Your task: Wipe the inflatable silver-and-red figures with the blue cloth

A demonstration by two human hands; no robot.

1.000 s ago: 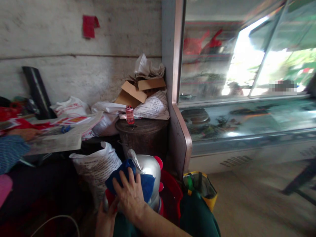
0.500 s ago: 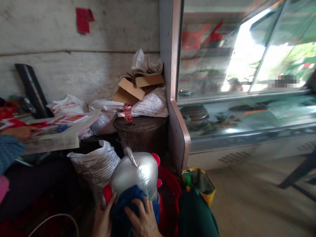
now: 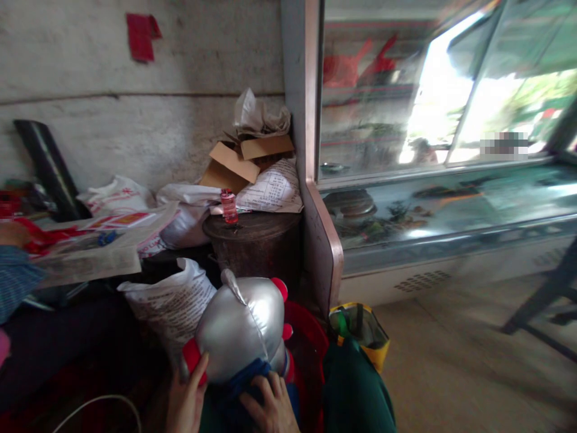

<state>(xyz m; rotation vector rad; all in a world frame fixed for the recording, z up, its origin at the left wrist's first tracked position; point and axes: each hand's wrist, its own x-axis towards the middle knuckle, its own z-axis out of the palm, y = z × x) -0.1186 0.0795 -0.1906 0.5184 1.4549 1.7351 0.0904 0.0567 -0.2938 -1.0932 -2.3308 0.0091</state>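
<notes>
A shiny silver stuffed toy [image 3: 241, 328] with red ears stands low in the middle, over a red basin [image 3: 311, 340]. My left hand [image 3: 184, 400] holds its left side by a red ear. Under the toy's lower front, my right hand [image 3: 269, 409] presses a dark blue cloth [image 3: 246, 379] against it. Both hands are cut off by the bottom edge.
A printed white sack [image 3: 174, 300] leans left of the toy. Behind stands a dark drum [image 3: 255, 243] with a small red bottle [image 3: 229, 206], cardboard and paper. A glass display freezer [image 3: 433, 180] fills the right. Another person's blue sleeve [image 3: 15, 279] rests on newspapers at left. A yellow bag [image 3: 360, 328] sits by the basin.
My right hand has slid the blue cloth down from the toy's top to its lower front, baring the silver head. The view has drifted slightly right.
</notes>
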